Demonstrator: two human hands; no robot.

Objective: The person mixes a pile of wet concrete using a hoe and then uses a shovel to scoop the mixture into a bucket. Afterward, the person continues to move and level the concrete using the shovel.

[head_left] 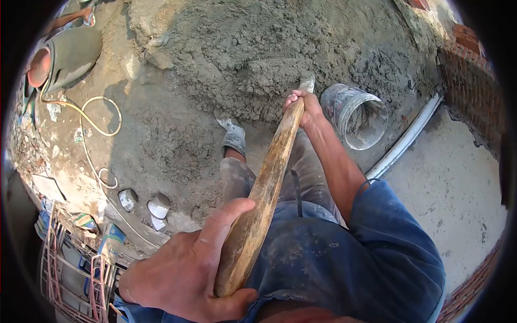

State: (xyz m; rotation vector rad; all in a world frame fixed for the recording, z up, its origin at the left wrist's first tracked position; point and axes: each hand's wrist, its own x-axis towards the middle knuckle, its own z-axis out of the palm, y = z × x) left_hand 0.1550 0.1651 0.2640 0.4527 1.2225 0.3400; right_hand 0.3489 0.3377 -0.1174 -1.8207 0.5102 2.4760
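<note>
A long wooden tool handle runs slantwise across my body, from near my waist out to the wet grey mortar. My right hand is closed around its far part, close to a grey-coated section. The tool's working end is hidden in or behind the mortar, so its kind cannot be told. Around the thick near end, my left hand is wrapped with thumb and fingers on either side. A mortar-smeared bucket lies tipped beside my right forearm, its mouth towards me.
A dark drum lies at upper left, near a looping yellowish hose. Two small containers stand at left, above a metal rack. A white pipe edges the concrete slab beside a brick wall.
</note>
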